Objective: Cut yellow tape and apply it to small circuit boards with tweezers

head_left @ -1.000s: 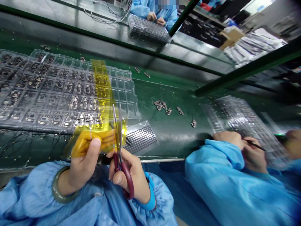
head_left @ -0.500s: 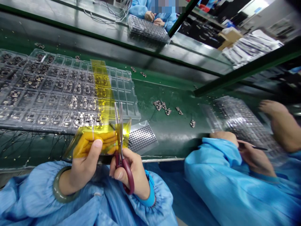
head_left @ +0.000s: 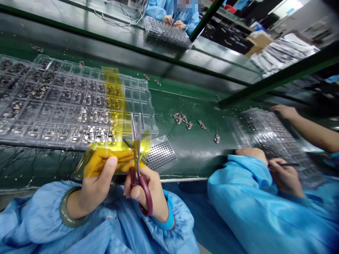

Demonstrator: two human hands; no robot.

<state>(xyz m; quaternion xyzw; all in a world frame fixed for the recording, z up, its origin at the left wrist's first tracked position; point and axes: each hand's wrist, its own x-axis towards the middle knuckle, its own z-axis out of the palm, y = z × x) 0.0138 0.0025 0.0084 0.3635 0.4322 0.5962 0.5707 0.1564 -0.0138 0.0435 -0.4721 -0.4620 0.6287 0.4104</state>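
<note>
Cutting yellow film (head_left: 120,154) looks mid-way: scissors (head_left: 138,144) sit upright across it, blades a little apart, film showing on both sides. Left hand (head_left: 99,176) pinches film, thumb in front, fingers behind and seen through it. Right hand (head_left: 150,176) is curled round the scissors' handles, gap between blades small. Film is held up at the near edge of the tray (head_left: 144,110), in front of the body.

Done so far, as it looks: many tray cells hold boards, and a yellow strip (head_left: 115,91) lies across one band of cells. Left, by judgement: finishing the cut; piece doesn't look free. How deep the cut runs, can't tell. Whether strip and held film join, can't tell either.

Versus a second ago: both hands, scissors and film's right end sit slightly further right. Tray and strip unchanged. Loose parts (head_left: 146,76) behind the tray have slid left; board pile (head_left: 178,118) about the same. Co-worker's hand (head_left: 284,111) is now at the far edge of the other tray (head_left: 275,137).
</note>
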